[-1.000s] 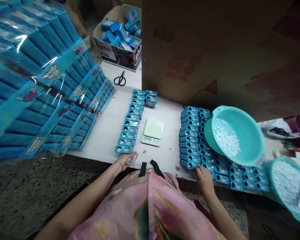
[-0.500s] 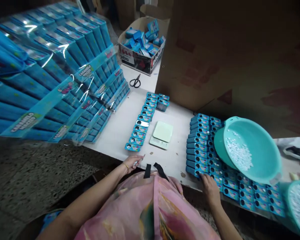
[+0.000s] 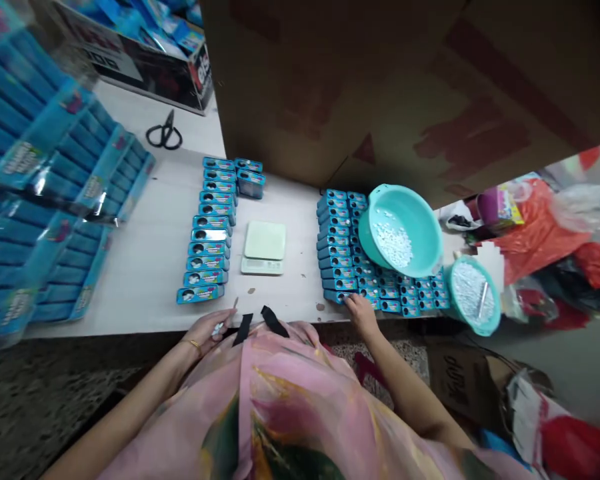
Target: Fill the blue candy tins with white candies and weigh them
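Observation:
My left hand [image 3: 211, 330] rests at the table's front edge, fingers curled around a few small white candies [image 3: 219, 328]. A thin pointed thing [image 3: 236, 303] sticks up by its fingertips; its kind is unclear. My right hand [image 3: 363, 316] has its fingers closed on the end of the nearest small blue candy box [image 3: 337, 295], at the front of the right-hand rows. Each box has a dark round opening on top. Between the two groups sits a pale green kitchen scale [image 3: 264, 248], with nothing on its plate. Left of it runs a column of similar boxes [image 3: 209, 249].
A turquoise basin [image 3: 427, 230] of white candies stands over the right-hand rows, with a smaller tub [image 3: 495, 313] beyond. Black scissors [image 3: 165, 135] lie at back left, near wrapped stacks [image 3: 63, 173] and a carton [image 3: 155, 77]. A large cardboard box [image 3: 300, 87] walls the back.
The view has swung right and closer to the table, bringing the smaller tub and bags fully into sight. Both hands stay at about the same places on the table.

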Available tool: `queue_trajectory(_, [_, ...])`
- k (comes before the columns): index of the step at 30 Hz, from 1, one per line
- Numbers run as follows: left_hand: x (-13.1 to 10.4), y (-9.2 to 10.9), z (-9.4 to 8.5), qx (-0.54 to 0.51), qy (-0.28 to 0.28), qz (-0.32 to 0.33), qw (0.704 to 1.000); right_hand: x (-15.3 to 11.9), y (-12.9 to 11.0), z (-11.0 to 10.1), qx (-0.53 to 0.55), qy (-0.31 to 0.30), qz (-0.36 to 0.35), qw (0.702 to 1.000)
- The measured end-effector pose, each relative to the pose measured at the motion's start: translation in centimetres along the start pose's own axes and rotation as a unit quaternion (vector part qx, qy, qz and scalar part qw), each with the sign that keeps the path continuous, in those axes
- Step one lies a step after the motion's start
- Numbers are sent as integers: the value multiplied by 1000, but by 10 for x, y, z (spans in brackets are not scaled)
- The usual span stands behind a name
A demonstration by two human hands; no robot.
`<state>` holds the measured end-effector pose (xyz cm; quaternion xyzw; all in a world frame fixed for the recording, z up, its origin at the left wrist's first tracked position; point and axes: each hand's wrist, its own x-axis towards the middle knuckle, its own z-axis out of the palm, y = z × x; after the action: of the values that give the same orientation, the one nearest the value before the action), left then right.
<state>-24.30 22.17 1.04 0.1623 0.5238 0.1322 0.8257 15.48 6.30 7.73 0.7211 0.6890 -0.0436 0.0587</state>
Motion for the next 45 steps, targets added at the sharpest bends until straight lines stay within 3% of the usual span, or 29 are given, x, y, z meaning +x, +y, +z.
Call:
queue_trajectory(4, [-4, 0, 7, 13, 3, 2, 1000, -1, -13, -12, -24, -21, -18, 999])
queue_trajectory(8, [-10, 1, 13, 4, 9, 1, 1000, 22, -48, -45, -1, 14, -54, 998])
queue_trajectory(10, [-14, 4, 18, -13, 5, 3, 1000, 51, -71, -66, 30, 40, -92, 994])
queue_trajectory(14, [-24, 12, 34, -52, -21, 14, 998, 134, -116, -96, 52, 65, -131, 988])
queue_trajectory(18, [-38, 17, 49, -74, -34, 25, 996, 203, -148, -100, 6, 58, -187, 981])
queue_trajectory(21, [-46, 19, 53, -91, -43, 27, 995, 222, -159, -95, -6, 45, -205, 978])
queue_trajectory(25, [-53, 20, 49, -148, -50, 22, 987, 213, -145, -90, 55, 85, -168, 981])
queue_trajectory(29, [-52, 22, 44, -216, -44, 10, 975, 186, -102, -72, 195, 147, -37, 969])
queue_trajectory(33, [-48, 24, 44, -253, -41, 20, 966, 157, -76, -46, 309, 141, 56, 939])
queue_trajectory(36, [-45, 26, 48, -261, -48, 17, 964, 140, -96, -41, 356, 109, 13, 928])
queue_trajectory(39, [-43, 26, 56, -245, -68, 6, 967, 126, -141, -49, 380, 43, -110, 917])
queue_trajectory(42, [-41, 25, 64, -255, -91, 5, 963, 117, -181, -61, 337, -2, -214, 917])
queue_trajectory(45, [-40, 22, 67, -268, -100, 5, 958, 111, -198, -67, 291, -20, -239, 926])
